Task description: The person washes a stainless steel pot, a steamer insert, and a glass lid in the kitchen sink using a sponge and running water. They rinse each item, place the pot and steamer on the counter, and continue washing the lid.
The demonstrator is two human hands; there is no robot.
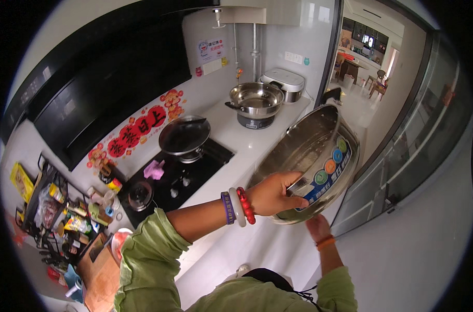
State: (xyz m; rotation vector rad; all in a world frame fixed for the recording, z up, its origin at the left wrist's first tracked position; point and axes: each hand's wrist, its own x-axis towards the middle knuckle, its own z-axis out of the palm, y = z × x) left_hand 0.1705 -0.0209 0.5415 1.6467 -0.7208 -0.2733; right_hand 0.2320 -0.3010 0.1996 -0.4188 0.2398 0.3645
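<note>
A large stainless-steel pot (287, 152) with a colourful sticker on its side is tilted in front of me. My left hand (277, 194) grips its near rim, the thumb outside on the sticker. Under the pot is my right hand (318, 228), against its lower side, with the fingers mostly hidden behind the metal. Beyond them, a two-handled steel pot (256, 102) stands on a small dark round appliance (256, 122) on the counter.
A frying pan (184, 136) and a purple cloth (154, 169) are on the black hob (170, 195). Behind the steel pot stands a rice cooker (285, 80). Bottles and a wooden cutting board (100, 279) are at left; a glass sliding door (408, 144) is at right.
</note>
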